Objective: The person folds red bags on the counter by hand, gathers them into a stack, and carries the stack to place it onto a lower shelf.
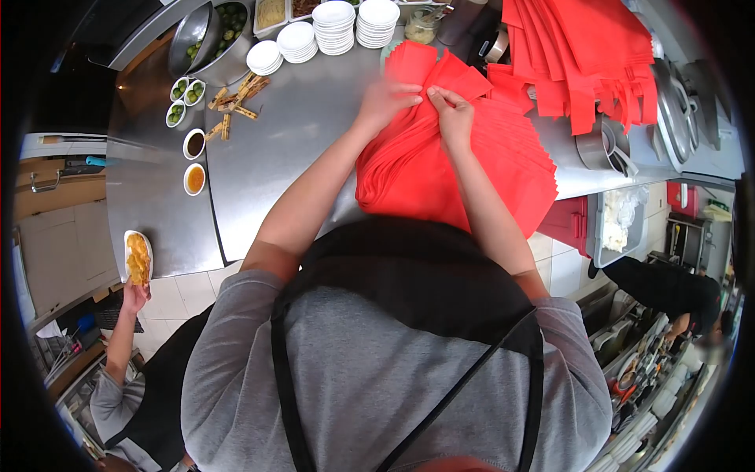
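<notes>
A large fanned stack of red fabric pieces (425, 173), which look like bags with handles, lies on the steel counter (291, 118) and reaches its front edge. My left hand (387, 101) is over the top of the stack, blurred, with its fingers pointing right; what it holds, if anything, is unclear. Just to its right, my right hand (454, 114) pinches the red fabric between thumb and index finger. The two hands are close together but apart. A second pile of red pieces (582, 47) rests at the back right.
White plate stacks (333, 27) and a metal bowl of green fruit (228, 47) stand at the back. Sauce cups (194, 179) are on the left. A co-worker's hand (136, 295) holds an oval dish (138, 256). Pots (602, 145) sit right; another person (668, 295) is beyond.
</notes>
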{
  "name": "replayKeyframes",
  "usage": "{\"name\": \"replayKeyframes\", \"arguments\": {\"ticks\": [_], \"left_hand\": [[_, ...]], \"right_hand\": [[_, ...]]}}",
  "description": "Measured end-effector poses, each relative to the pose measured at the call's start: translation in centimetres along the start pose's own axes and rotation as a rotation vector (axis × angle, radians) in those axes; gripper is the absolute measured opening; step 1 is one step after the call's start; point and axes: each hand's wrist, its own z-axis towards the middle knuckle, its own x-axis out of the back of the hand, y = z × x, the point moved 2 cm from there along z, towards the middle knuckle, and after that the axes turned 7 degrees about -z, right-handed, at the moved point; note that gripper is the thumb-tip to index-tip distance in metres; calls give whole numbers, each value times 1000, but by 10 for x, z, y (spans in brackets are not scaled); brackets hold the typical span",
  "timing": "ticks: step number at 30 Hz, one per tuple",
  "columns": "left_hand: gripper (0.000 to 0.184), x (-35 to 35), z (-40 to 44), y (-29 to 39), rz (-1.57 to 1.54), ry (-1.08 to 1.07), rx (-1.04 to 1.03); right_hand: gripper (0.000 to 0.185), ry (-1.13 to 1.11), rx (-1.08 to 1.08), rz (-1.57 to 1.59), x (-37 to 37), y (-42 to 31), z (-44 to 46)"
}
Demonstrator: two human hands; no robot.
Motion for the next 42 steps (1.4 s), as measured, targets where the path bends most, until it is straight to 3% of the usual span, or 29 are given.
{"name": "replayKeyframes", "arguments": {"ticks": [29, 32, 34, 39, 42], "left_hand": [[23, -2, 2, 0, 83, 4, -47], [22, -7, 4, 4, 123, 55, -47], [24, -10, 2, 17, 461, 272, -256], [26, -12, 22, 22, 614, 293, -177], [22, 12, 42, -7, 527, 308, -94]], "right_hand": [[16, 28, 71, -1, -1, 7, 6], [12, 11, 126, -66, -1, 14, 8], [11, -9, 146, -93, -1, 15, 8], [9, 15, 229, -315, -1, 5, -1], [9, 26, 137, -181, 4, 2, -1]]}}
